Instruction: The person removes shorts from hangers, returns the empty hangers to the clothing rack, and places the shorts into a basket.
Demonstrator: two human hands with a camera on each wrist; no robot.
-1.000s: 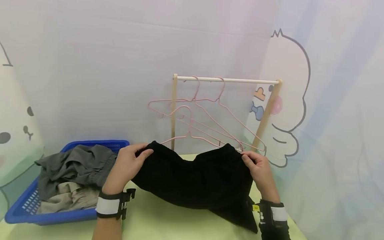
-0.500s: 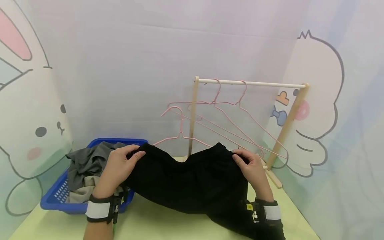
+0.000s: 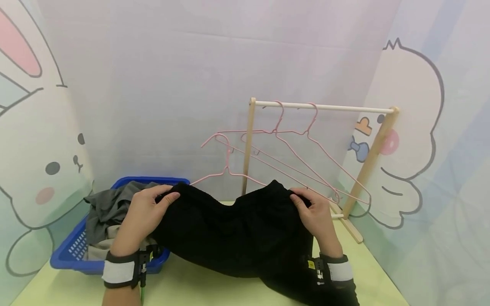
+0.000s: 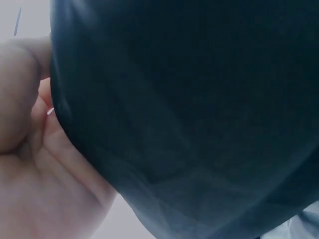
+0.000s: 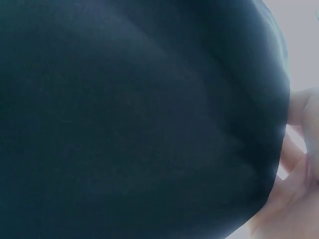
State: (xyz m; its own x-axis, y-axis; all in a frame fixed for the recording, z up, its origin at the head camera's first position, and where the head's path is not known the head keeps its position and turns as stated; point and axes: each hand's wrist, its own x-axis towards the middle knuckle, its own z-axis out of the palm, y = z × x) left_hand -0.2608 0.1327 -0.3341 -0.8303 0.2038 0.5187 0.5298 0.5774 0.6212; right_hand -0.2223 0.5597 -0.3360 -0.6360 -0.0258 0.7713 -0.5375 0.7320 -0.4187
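A pair of black elastic-waist pants [image 3: 233, 238] is stretched wide between my hands over the table. My left hand [image 3: 147, 212] pinches the left end of the waistband, thumb on the near side. At the other end, my right hand [image 3: 315, 214] pinches the waistband in the same way. A pink hanger [image 3: 227, 168] rises behind the waist opening, its hook pointing left; its lower part is hidden by the cloth. Dark fabric fills most of both wrist views, where the pants [image 4: 174, 119] pass beside my left palm [image 4: 55, 189] and my right fingers [image 5: 294, 154] show at the edge.
A blue basket [image 3: 69, 265] with grey [image 3: 111, 208] and beige clothes [image 3: 101, 246] stands at the left. Behind on the right, a rack with a white rod [image 3: 344, 107] and wooden posts [image 3: 369, 163] carries two more pink hangers [image 3: 296, 157]. The table [image 3: 199, 284] is pale green.
The head view has turned left, so rack and basket appear farther right. Both hands keep their grip on the waistband and have shifted slightly left in view with the pants and hanger.
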